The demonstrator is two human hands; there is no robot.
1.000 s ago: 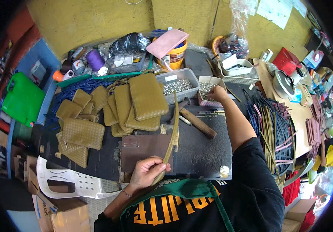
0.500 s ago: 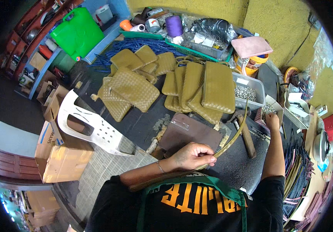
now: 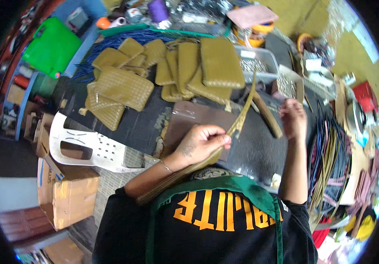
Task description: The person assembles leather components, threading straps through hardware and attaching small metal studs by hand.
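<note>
My left hand (image 3: 205, 143) pinches a long olive leather strap (image 3: 243, 113) between thumb and fingertips. The strap's thin end curves up beyond the hand, and more olive strips run back along my left forearm. My right hand (image 3: 294, 118) is at the near side of a small box of metal fittings (image 3: 287, 86). Its fingers look drawn together but are smeared, and whatever they hold is too small to make out. A wooden-handled hammer (image 3: 266, 115) lies between the hands. Under the left hand's far side is a brown flat board (image 3: 189, 121) on the dark worktable.
Olive woven pouches (image 3: 125, 88) lie in two piles on the far table. A clear plastic tub (image 3: 268, 72) of metal pieces stands beyond the small box. Coloured strips (image 3: 328, 163) hang at the right. A white plastic chair (image 3: 88, 147) and cardboard box (image 3: 73, 191) stand left.
My right hand has drawn back from inside the box of metal fittings toward me. The left hand keeps its hold on the strap. The whole view has shifted.
</note>
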